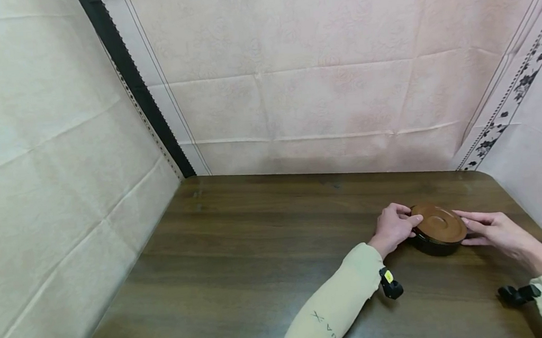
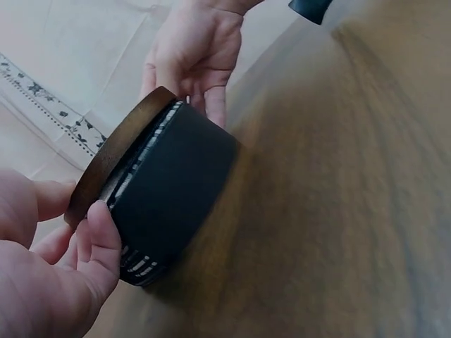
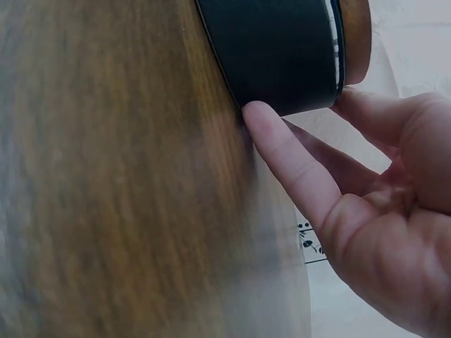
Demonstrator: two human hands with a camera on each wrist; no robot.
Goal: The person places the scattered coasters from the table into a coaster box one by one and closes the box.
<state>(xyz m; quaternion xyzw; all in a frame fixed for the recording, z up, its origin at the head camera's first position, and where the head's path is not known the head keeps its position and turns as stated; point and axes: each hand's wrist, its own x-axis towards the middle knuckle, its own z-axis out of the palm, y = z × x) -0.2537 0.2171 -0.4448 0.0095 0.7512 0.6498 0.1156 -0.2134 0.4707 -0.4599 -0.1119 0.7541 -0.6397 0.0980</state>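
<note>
A low round black container with a flat brown lid is between my two hands near the table's right side. Ring grooves show on the lid's top, and a pale patterned strip runs just under its edge in the left wrist view. My left hand pinches at the lid's edge, with the thumb on the lid and a fingertip below its rim. My right hand grips the opposite side. In the right wrist view, one of its fingers presses low on the black wall.
The brown wood-grain table has pale cloth walls on its left, back and right. A floral border runs down the right-hand cloth. Black wrist cameras sit at both pale sleeves, close above the tabletop.
</note>
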